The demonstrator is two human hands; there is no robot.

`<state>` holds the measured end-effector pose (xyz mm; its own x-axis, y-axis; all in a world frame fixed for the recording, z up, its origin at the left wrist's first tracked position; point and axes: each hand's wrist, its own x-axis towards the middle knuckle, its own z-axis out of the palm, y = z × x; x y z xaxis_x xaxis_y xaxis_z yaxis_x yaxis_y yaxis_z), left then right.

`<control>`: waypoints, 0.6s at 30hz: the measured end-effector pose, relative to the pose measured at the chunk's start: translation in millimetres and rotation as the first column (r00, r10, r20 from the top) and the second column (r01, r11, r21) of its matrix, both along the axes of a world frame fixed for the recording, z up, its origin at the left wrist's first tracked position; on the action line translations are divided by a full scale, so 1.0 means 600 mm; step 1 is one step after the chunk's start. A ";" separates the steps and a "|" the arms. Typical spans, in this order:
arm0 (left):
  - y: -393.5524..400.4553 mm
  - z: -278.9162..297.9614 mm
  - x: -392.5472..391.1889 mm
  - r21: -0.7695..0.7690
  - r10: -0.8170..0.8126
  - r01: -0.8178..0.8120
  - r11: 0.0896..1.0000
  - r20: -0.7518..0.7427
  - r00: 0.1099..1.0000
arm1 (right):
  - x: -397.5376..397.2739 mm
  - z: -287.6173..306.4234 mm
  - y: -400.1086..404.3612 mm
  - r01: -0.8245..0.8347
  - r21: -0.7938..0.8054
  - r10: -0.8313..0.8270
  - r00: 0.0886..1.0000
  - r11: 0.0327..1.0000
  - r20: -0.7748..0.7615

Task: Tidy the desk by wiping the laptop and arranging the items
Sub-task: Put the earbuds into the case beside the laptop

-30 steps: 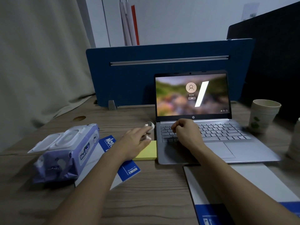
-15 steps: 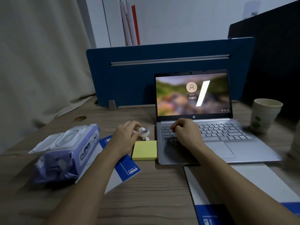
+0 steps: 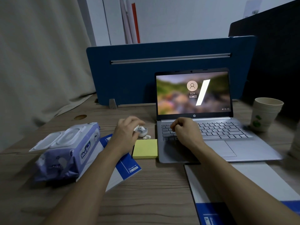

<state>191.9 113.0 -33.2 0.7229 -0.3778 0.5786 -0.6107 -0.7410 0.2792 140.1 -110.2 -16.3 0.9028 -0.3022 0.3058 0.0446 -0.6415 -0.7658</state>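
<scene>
The laptop (image 3: 209,127) sits open on the wooden desk (image 3: 154,189), right of centre, its screen lit with a login page. The right hand (image 3: 185,132) rests curled in a loose fist on the left part of the keyboard; whether it grips anything I cannot tell. The left hand (image 3: 126,133) lies on the desk just left of the laptop, fingers bent over a small white earbud case (image 3: 142,130), touching it; a firm grasp cannot be confirmed. A single white earbud (image 3: 146,136) lies just beside the case, on its near side. Nearer still, a yellow sticky-note pad (image 3: 145,148) sits flat against the laptop's left edge. A blue-and-white booklet (image 3: 125,168) lies under the left forearm. Far left, a purple pack of wet wipes (image 3: 66,151) rests partly on that booklet, lid flap raised. A stack of paper cups (image 3: 264,114) stands right of the laptop. A second blue-and-white book (image 3: 243,184) lies near, under the right forearm.
</scene>
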 end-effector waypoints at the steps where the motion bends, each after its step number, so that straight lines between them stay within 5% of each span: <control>1: -0.004 -0.001 -0.002 0.043 -0.022 0.023 0.999 -0.017 1.000 | 0.000 0.000 0.000 -0.002 0.001 0.002 1.000 1.000 0.001; 5: -0.018 -0.006 -0.002 0.209 -0.005 0.019 0.978 -0.067 0.998 | 0.002 0.000 0.001 -0.004 -0.004 0.004 1.000 1.000 -0.002; 18: -0.030 -0.014 0.008 0.282 0.083 -0.052 0.958 -0.096 0.992 | 0.005 -0.004 0.002 -0.014 -0.011 0.014 1.000 1.000 -0.001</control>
